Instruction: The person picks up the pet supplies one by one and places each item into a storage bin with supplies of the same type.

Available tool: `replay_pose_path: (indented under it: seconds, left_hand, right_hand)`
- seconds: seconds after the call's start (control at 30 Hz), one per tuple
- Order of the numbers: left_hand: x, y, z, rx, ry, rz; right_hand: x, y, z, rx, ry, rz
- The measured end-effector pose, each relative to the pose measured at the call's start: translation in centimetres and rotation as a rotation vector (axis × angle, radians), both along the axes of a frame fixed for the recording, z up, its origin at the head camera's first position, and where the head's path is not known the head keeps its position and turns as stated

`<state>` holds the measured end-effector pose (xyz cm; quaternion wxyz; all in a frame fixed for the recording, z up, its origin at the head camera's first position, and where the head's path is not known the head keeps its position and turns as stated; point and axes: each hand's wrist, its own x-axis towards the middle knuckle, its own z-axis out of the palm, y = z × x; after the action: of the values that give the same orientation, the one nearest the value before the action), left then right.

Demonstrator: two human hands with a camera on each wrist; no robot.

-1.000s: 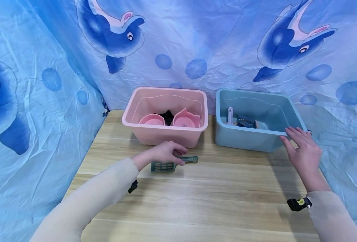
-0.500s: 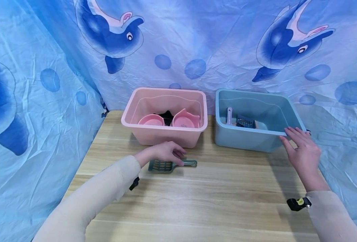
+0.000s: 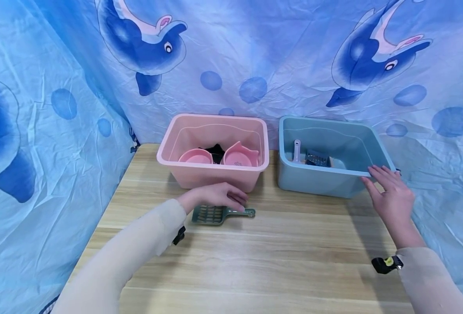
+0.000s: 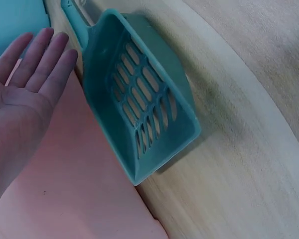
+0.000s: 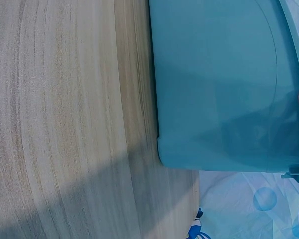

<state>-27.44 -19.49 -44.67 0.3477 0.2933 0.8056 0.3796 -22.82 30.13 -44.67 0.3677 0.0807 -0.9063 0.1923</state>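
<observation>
A green slotted litter scoop (image 3: pixel 211 215) lies on the wooden table, its handle pointing right. Above it is my left hand (image 3: pixel 220 195), palm toward the scoop and fingers extended. The left wrist view shows those fingers straight and holding nothing, beside the scoop's basket (image 4: pixel 139 94). My right hand (image 3: pixel 395 201) rests on the front right corner of the blue bin's rim (image 3: pixel 333 170), thumb on the outer side. In the right wrist view only bits of that hand show beside the blue bin (image 5: pixel 224 89).
The pink bin (image 3: pixel 216 176) holds a round pink bowl (image 3: pixel 196 156), a pink cat-eared bowl (image 3: pixel 240 155) and something black (image 3: pixel 217 152). Inside the blue bin are a lilac handle (image 3: pixel 297 150) and a dark blue slotted piece (image 3: pixel 317 158). Dolphin-print cloth surrounds the table (image 3: pixel 263 261).
The scoop has come down slightly and now lies flat on the table. My left hand has let go of it, its fingers straightening and shifting right. My right hand stays at the rim.
</observation>
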Motion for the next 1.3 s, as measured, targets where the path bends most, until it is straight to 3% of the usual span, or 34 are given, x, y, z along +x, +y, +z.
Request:
replay_pose_path:
  seconds: [0.3, 0.43, 0.53, 0.7, 0.87, 1.13, 1.3]
  left_hand:
    - [-0.4, 0.5, -0.5, -0.096, 0.062, 0.005]
    - [-0.8, 1.2, -0.3, -0.166, 0.063, -0.043]
    - [-1.2, 1.7, 0.1, -0.225, 0.057, -0.113]
    - [-1.5, 2.7, 0.4, -0.289, -0.016, -0.203]
    - [-1.6, 3.5, 0.5, -0.337, -0.097, -0.238]
    - [-2.0, 4.3, 0.1, -0.406, -0.123, -0.315]
    - [-2.1, 4.4, 0.3, -0.416, -0.117, -0.322]
  right_hand:
    - [-0.1, -0.1, 0.1, 0.002, -0.001, 0.001]
    - [0.0, -0.1, 0.1, 0.001, -0.004, 0.004]
    - [0.0, -0.2, 0.2, 0.002, -0.005, 0.007]
    - [-0.1, -0.1, 0.2, -0.001, -0.009, 0.005]
    - [-0.1, 0.0, 0.2, 0.000, -0.015, 0.005]
    - [-0.2, 0.0, 0.3, 0.002, -0.013, 0.004]
    - [-0.2, 0.0, 0.3, 0.000, -0.021, 0.002]
